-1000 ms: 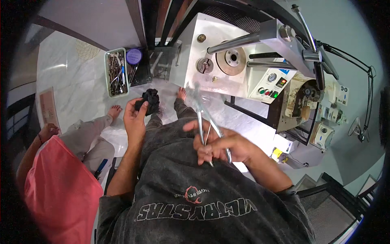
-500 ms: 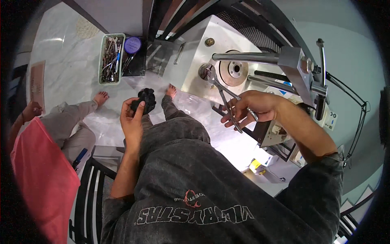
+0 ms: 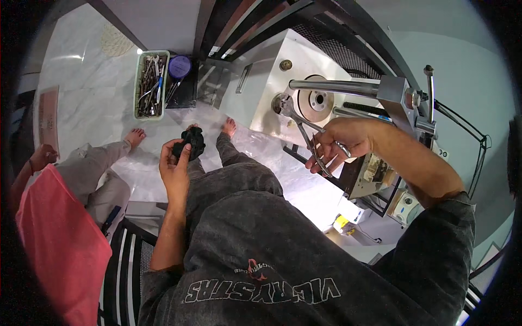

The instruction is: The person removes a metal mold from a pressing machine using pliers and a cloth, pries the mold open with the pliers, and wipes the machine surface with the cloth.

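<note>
My right hand (image 3: 340, 142) is closed around the long handles of metal pliers (image 3: 302, 121), at the right of the view. The pliers' jaws rest at a round metal fitting (image 3: 277, 102) on the white cabinet's top; whether they grip anything there is hard to see. My left hand (image 3: 174, 165) pinches a lumpy black object (image 3: 191, 144) between thumb and fingers, above my lap. Its exact kind does not show. Beside the fitting lies a brake disc (image 3: 308, 111), partly behind a thick steel bar (image 3: 331, 86).
The white cabinet (image 3: 261, 76) carries a steel frame with a block (image 3: 397, 96). On the floor stand a tray of tools (image 3: 149, 111) and a purple-lidded tub (image 3: 179, 67). Someone in a pink top (image 3: 62, 233) sits at my left; a lamp arm (image 3: 462, 122) stands far right.
The whole view has shifted slightly. The black object has turned a little in my left hand. My right hand still holds the pliers with their jaws at the fitting.
</note>
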{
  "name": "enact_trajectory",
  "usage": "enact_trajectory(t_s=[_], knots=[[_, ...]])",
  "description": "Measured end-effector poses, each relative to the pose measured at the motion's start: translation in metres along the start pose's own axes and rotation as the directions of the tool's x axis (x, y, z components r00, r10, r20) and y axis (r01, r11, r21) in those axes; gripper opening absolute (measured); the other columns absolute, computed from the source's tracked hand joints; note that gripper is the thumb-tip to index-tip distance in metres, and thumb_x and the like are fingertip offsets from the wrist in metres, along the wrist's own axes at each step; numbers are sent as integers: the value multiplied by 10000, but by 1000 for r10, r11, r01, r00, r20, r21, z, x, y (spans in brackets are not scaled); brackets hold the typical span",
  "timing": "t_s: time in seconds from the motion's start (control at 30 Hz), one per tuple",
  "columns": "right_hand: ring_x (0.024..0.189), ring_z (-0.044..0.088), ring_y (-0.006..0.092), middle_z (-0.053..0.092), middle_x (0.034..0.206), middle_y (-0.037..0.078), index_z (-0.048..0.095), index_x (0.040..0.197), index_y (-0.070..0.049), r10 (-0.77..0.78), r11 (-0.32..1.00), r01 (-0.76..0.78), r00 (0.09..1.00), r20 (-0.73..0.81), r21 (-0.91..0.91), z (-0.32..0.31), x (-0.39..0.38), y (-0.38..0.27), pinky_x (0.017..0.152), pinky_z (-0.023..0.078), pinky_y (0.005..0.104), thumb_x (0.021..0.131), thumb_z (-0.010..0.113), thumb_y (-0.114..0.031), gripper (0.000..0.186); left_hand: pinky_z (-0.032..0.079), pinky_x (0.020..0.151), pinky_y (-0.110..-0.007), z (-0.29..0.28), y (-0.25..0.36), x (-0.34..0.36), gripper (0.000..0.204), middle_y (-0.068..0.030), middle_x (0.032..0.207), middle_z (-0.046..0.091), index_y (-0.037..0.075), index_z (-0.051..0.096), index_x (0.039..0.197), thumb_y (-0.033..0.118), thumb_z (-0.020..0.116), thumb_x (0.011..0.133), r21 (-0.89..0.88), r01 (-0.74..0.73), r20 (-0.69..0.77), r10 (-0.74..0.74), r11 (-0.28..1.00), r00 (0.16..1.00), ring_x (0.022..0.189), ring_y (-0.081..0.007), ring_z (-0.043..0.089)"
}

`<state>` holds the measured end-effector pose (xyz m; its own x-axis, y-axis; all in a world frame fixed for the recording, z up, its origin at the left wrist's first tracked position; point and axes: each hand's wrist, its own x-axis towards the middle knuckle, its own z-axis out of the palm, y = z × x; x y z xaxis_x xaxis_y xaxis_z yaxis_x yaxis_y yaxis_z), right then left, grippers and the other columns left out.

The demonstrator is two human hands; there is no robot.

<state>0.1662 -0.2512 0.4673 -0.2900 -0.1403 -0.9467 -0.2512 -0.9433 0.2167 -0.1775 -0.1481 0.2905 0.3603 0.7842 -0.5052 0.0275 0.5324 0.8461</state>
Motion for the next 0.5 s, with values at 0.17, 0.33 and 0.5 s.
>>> enact_trajectory(t_s=[0.17,0.33,0.5], knots=[[984,638,384,594,1090,311,532,905,143,13,1000,-13,1000,-22,24,3,-2,-3,776,561,513,747,488,63,182,438,805,-229,0,-2,9,195,-22,969,608,20,579,1078,60,659,905,12,1,23,-2,1000,1000,895,-91,553],[980,648,373,589,1113,306,511,958,77,69,998,-69,998,2,7,0,-2,-11,795,552,499,751,506,49,209,437,795,-215,-3,-10,14,201,-14,963,601,22,576,1080,55,664,901,20,30,17,-31,999,999,900,-86,552],[974,641,408,569,1122,323,507,982,111,110,994,-110,994,-2,5,6,-2,-20,809,548,516,715,504,64,271,441,810,-209,-9,-9,17,208,-13,973,598,22,571,1079,60,669,900,16,38,53,-39,999,998,915,-90,558]])
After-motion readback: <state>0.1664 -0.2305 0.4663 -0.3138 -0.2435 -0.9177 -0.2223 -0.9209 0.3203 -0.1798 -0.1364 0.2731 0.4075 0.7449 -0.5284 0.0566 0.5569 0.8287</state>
